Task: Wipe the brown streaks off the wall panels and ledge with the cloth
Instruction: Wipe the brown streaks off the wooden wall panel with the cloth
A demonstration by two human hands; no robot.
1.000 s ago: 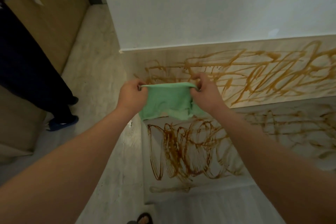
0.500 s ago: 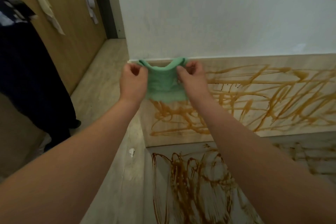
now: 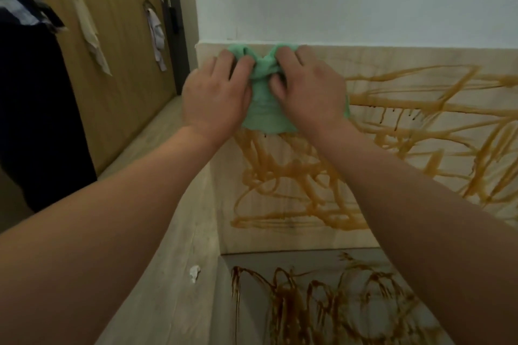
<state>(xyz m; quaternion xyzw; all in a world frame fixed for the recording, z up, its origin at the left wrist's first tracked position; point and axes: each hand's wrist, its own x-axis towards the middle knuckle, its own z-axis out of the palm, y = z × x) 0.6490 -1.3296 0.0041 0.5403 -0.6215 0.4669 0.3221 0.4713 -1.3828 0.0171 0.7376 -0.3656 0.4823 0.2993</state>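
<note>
Streaked wall panel (image 3: 378,165), bunched green cloth (image 3: 263,114)

Cream rag (image 3: 84,22) on wooden door (image 3: 123,64) — floor scrap (image 3: 194,273)

no readable text, labels or signs

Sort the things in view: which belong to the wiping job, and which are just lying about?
Job: green cloth, gripped by the left hand and right hand; wall panel with brown streaks; streaked ledge below.
Lying about: beige rag and pale cloth hanging on the wooden doors; white scrap on the floor; dark clothing at far left.
</note>
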